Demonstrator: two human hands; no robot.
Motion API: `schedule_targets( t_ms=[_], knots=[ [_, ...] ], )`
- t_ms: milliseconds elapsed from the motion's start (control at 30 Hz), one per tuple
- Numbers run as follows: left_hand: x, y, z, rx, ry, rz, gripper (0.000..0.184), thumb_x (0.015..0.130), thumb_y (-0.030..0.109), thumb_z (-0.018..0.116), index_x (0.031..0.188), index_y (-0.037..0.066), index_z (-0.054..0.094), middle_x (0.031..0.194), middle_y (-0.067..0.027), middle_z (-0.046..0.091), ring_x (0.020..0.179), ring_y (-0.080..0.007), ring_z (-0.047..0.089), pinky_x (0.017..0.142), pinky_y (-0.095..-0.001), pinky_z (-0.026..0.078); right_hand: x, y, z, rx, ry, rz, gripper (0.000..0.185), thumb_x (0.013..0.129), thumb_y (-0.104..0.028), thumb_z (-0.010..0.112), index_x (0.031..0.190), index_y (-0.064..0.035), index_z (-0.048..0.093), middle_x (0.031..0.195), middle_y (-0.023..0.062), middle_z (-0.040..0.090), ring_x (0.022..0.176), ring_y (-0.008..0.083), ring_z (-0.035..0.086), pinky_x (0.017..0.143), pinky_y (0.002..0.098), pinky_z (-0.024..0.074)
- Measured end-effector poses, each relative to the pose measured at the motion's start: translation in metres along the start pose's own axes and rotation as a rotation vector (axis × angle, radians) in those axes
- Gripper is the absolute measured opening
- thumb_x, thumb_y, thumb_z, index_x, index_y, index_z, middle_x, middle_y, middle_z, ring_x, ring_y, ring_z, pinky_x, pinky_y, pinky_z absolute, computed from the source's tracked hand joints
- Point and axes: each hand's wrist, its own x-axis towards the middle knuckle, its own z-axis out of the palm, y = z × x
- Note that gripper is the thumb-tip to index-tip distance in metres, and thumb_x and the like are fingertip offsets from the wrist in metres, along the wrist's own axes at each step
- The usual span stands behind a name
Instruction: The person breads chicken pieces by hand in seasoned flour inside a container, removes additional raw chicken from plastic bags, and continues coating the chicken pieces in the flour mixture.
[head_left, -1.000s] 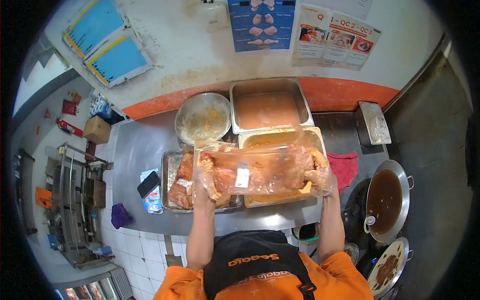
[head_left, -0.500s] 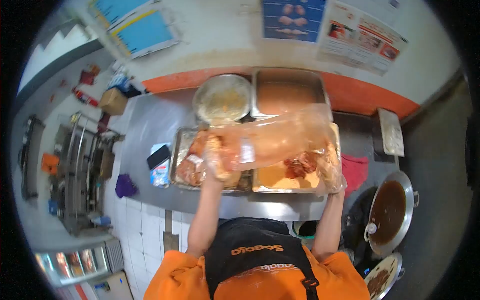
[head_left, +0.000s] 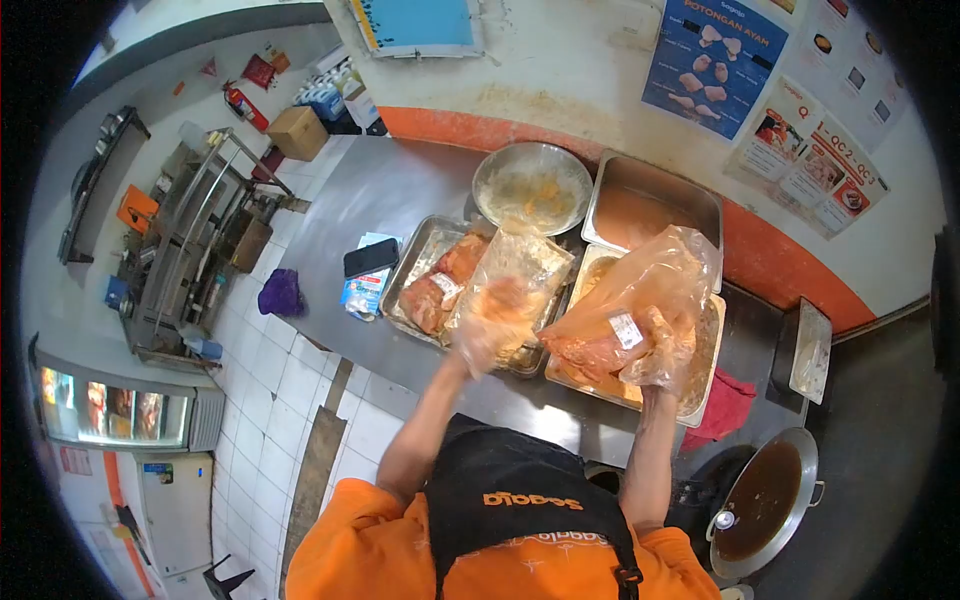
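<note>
My right hand (head_left: 655,368), in a clear plastic glove, is closed on a plastic bag (head_left: 690,262) of orange-coated raw meat with a white label. The bag is over the right metal tray (head_left: 712,350), whose contents it largely covers. My left hand (head_left: 482,342), also gloved, is over the left metal tray (head_left: 408,262); blur hides how its fingers lie. Just beyond them is a clear plastic piece (head_left: 525,258) with orange smears. Whether the left hand grips it, I cannot tell. Labelled bagged meat (head_left: 432,300) lies in the left tray.
Behind the trays stand a round metal bowl (head_left: 532,188) and a deep pan of orange liquid (head_left: 635,220). A phone (head_left: 371,258) lies at left. To the right are a red cloth (head_left: 722,408), a metal container (head_left: 808,350) and a large pan of brown liquid (head_left: 765,495).
The bag, stretched between both hands before, is now bunched at my right hand. My left hand has come away from that bag's end. The camera view has turned, shifting the scene.
</note>
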Motion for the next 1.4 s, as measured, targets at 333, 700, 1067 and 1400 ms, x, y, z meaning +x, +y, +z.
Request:
schedule_targets(
  t_ms=[333, 700, 1067, 1400],
  knots=[
    [0.047, 0.012, -0.056, 1.259, 0.320, -0.130, 0.065, 0.080, 0.049, 0.078, 0.124, 0.003, 0.065, 0.114, -0.0145, 0.072, 0.102, -0.0239, 0.068, 0.086, -0.0346, 0.053, 0.015, -0.017, -0.044, -0.041, 0.042, -0.129, 0.049, 0.088, 0.001, 0.064, 0.135, -0.0013, 0.051, 0.123, 0.0122, 0.063, 0.106, 0.0233, 0.065, 0.091, 0.0357, 0.0542],
    [0.030, -0.014, -0.078, 0.477, 0.377, -0.055, 0.027, 0.087, 0.003, 0.071, 0.114, 0.005, 0.070, 0.104, -0.0037, 0.070, 0.092, -0.0148, 0.066, 0.081, -0.0279, 0.054, 0.020, -0.049, -0.095, 0.055, 0.230, -0.225, 0.039, 0.088, 0.002, 0.065, 0.125, 0.0003, 0.056, 0.116, 0.0136, 0.066, 0.101, 0.0236, 0.067, 0.087, 0.0360, 0.0556],
    [0.017, -0.016, -0.081, 0.186, 0.261, -0.059, 0.028, 0.088, 0.005, 0.073, 0.115, 0.005, 0.065, 0.106, -0.0027, 0.067, 0.098, -0.0142, 0.064, 0.085, -0.0279, 0.054, 0.013, -0.048, -0.063, 0.089, 0.135, -0.168, 0.045, 0.091, -0.001, 0.063, 0.134, -0.0031, 0.051, 0.119, 0.0141, 0.064, 0.102, 0.0246, 0.067, 0.086, 0.0372, 0.0570],
    [0.000, 0.081, -0.135, -0.078, 0.360, 0.193, 0.034, 0.084, 0.002, 0.075, 0.115, 0.004, 0.063, 0.106, -0.0049, 0.065, 0.095, -0.0181, 0.065, 0.086, -0.0335, 0.057, 0.018, 0.027, 0.074, -0.011, -0.042, -0.107, 0.055, 0.089, 0.002, 0.063, 0.141, -0.0024, 0.048, 0.127, 0.0121, 0.061, 0.107, 0.0204, 0.063, 0.090, 0.0334, 0.0535]
  ],
)
